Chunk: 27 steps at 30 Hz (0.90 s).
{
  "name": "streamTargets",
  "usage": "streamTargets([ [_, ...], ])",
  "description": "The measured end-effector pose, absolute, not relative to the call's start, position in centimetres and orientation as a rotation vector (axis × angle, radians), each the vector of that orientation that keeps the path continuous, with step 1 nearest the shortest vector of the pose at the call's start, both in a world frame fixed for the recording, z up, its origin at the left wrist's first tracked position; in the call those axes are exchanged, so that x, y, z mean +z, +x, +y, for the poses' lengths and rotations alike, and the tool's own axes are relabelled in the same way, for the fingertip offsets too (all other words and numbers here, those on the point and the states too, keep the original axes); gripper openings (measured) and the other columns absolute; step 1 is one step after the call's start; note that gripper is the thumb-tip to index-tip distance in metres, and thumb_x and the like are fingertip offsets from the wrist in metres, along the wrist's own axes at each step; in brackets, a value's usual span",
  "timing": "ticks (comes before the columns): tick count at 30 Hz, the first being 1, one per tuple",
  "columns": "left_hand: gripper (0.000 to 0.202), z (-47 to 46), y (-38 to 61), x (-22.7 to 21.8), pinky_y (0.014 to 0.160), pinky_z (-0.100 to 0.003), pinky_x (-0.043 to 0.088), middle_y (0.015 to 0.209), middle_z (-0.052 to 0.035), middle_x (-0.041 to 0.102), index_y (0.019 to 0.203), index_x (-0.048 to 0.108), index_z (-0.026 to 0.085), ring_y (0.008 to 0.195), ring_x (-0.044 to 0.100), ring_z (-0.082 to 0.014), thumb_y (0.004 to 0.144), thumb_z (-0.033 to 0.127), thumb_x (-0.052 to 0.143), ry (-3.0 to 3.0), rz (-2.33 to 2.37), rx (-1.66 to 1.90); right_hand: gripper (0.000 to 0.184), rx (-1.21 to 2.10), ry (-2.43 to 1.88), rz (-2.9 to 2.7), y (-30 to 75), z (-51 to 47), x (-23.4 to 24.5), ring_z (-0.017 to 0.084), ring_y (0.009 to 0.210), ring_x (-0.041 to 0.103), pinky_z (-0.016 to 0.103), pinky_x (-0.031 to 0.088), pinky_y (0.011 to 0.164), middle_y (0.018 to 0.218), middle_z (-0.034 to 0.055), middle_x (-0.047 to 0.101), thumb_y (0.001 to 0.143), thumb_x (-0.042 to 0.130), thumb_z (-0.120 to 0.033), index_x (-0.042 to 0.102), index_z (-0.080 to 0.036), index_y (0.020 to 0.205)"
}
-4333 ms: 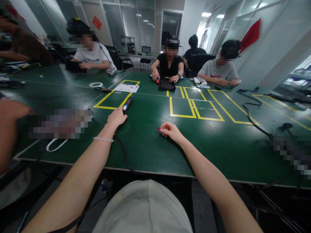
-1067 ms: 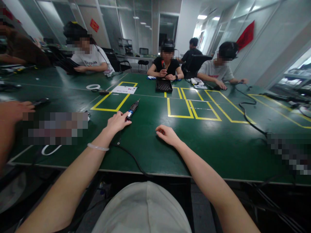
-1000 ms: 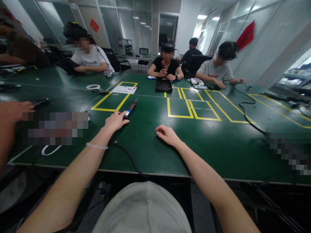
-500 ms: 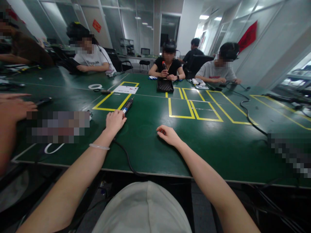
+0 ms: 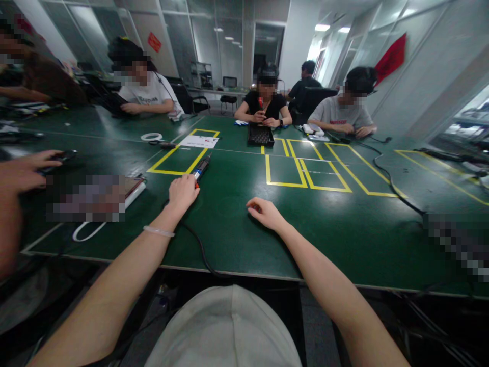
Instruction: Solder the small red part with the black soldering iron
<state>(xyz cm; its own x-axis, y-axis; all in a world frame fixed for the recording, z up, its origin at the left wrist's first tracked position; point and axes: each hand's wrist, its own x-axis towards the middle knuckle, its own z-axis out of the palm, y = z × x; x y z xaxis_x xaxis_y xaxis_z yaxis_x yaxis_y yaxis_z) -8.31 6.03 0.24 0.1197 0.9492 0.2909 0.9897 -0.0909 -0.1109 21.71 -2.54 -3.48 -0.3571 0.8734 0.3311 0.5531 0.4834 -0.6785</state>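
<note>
The person's left hand [image 5: 183, 189] lies palm down on the green surface [image 5: 237, 239]. Its grip is closed loosely over the back end of an electric screwdriver [image 5: 201, 167]. The tool lies flat on the surface, its tip pointing away toward a yellow tape outline [image 5: 179, 158]. Its black cable [image 5: 198, 250] trails back over the near edge. The right hand [image 5: 265, 213] rests just apart, its fingers curled in narrow. Whether they pinch anything cannot be told. Across the surface a black tray [image 5: 261, 135] sits before another person, and a co-worker's hand [image 5: 23, 171] reaches in at the left. Judged from this, the work seems barely begun. The tool is grasped but not raised, and no workpiece lies in front of either hand.
</note>
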Motion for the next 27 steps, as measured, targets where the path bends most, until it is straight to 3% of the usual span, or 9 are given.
streamTargets([
  [7, 0.036, 6.5, -8.4, 0.3, 0.082, -0.041, 0.047, 0.109, -0.0206, 0.065, 0.110, 0.061, 0.009, 0.098, 0.063, -0.0338, 0.092, 0.033, 0.041, -2.070, -1.973, -0.258, 0.014, 0.594, -1.162, -2.062, 21.8, -2.4, -3.6, 0.013, 0.071, 0.058, 0.025, 0.045, 0.068, 0.087, 0.0021, 0.067, 0.088, 0.056, -0.022, 0.064, -0.019, 0.100],
  [15, 0.036, 6.7, -8.8, 0.2, 0.086, -0.042, 0.044, 0.100, -0.0182, 0.070, 0.109, 0.061, 0.011, 0.093, 0.066, -0.0320, 0.094, 0.035, 0.038, -2.028, -2.065, -0.328, 0.013, 0.583, -1.161, -2.066, 21.8, -2.4, -3.6, 0.013, 0.071, 0.057, 0.025, 0.044, 0.068, 0.087, 0.0024, 0.067, 0.088, 0.057, -0.021, 0.065, -0.018, 0.098],
  [19, 0.035, 6.5, -8.4, 0.5, 0.092, -0.043, 0.042, 0.103, -0.0174, 0.069, 0.110, 0.061, 0.013, 0.099, 0.063, -0.0318, 0.094, 0.036, 0.039, -2.029, -1.979, -0.525, 0.013, 0.586, -1.161, -2.068, 21.8, -2.4, -3.6, 0.013, 0.070, 0.057, 0.025, 0.044, 0.067, 0.086, 0.0023, 0.067, 0.088, 0.057, -0.021, 0.065, -0.019, 0.098],
  [27, 0.039, 3.0, -1.7, -0.3, 0.082, -0.030, 0.047, 0.097, -0.0049, 0.070, 0.117, 0.063, 0.020, 0.089, 0.064, -0.0191, 0.096, 0.044, 0.041, -3.085, -1.466, -0.988, 0.013, 0.739, -1.138, -1.929, 21.7, -2.3, -3.6, 0.012, 0.066, 0.056, 0.026, 0.045, 0.066, 0.084, 0.0013, 0.067, 0.087, 0.057, -0.026, 0.065, -0.019, 0.095],
])
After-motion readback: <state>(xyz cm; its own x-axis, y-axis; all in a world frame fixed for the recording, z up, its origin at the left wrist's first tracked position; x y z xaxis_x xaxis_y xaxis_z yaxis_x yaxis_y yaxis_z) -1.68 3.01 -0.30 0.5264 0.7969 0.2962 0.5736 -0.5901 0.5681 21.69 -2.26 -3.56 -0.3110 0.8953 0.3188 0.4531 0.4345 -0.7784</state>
